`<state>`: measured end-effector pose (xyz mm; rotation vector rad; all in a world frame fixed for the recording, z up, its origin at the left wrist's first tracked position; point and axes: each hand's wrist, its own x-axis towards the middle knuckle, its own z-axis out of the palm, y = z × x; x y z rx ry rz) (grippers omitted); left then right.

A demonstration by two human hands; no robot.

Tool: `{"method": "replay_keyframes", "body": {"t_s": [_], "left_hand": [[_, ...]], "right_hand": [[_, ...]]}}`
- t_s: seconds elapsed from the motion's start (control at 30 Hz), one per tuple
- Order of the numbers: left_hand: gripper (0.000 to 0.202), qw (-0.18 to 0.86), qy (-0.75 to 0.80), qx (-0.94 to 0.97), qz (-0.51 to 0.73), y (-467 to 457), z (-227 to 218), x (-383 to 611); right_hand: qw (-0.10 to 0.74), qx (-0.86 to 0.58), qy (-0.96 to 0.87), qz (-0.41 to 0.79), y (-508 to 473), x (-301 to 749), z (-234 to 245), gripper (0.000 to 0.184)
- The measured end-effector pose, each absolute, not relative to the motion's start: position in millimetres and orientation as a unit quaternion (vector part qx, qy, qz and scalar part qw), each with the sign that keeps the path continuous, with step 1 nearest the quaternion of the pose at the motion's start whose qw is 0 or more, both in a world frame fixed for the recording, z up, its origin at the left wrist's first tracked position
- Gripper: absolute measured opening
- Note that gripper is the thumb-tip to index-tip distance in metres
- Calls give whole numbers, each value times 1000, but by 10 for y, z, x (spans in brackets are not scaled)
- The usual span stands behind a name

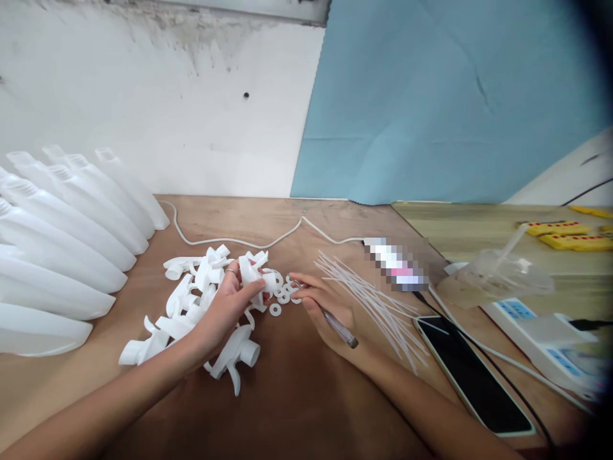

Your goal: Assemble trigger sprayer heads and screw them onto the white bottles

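Head view: a little off the middle toward eight o'clock, the left hand point(230, 300) is holding a white spray head point(249, 271), its fingers clamping the body while the collar is pointing toward three o'clock. Facing it, the right hand point(334, 306) is gripping a pen point(341, 329), fingers pressing together on it, the tip reaching in beside white washers point(281, 299) at seven o'clock; I cannot tell whether it is touching one. The step in hand seems to be picking among the washers beside the ready spray head, which is calling for a steady left hold and a light right touch. More spray heads point(205, 275) are lying at eight o'clock. As for containers, tall white bottles point(98, 204) are standing uncapped on the tabletop point(287, 396) at nine o'clock, their cloudy walls hiding any contents. Near three o'clock, a clear cup point(483, 281) is showing a straw; its contents are looking too blurred to judge.
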<state>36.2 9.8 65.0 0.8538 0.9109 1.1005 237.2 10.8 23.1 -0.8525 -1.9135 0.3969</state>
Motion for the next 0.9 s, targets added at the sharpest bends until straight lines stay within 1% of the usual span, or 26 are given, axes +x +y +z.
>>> {"method": "replay_keyframes", "body": {"t_s": [0.07,0.13,0.23,0.3,0.33,0.47,0.67,0.77,0.83,0.9], "left_hand": [[37,637,420,428,485,132,674,307],[37,589,437,512,448,158,687,250],[39,443,465,674,365,177,682,187],[43,353,469,737,335,186,658,167],[44,329,469,751,330,192,642,163],[40,292,468,770,321,233,608,142],[36,258,453,792,318,212,736,86],[30,246,406,840,262,140,826,76],[24,237,342,888,196,90,877,73],[24,210,277,929,123,54,912,70]], "right_hand": [[490,-370,-768,182,125,2380,213,23],[495,-388,-753,196,135,2382,203,24],[499,-401,-740,207,132,2376,211,27],[499,-400,-738,213,124,2374,224,28],[501,-398,-738,216,120,2373,229,28],[498,-394,-734,240,113,2373,234,28],[497,-431,-707,262,127,2378,205,14],[482,-469,-682,289,148,2401,198,20],[476,-486,-663,313,169,2428,202,23],[479,-492,-650,327,191,2459,211,26]]}}
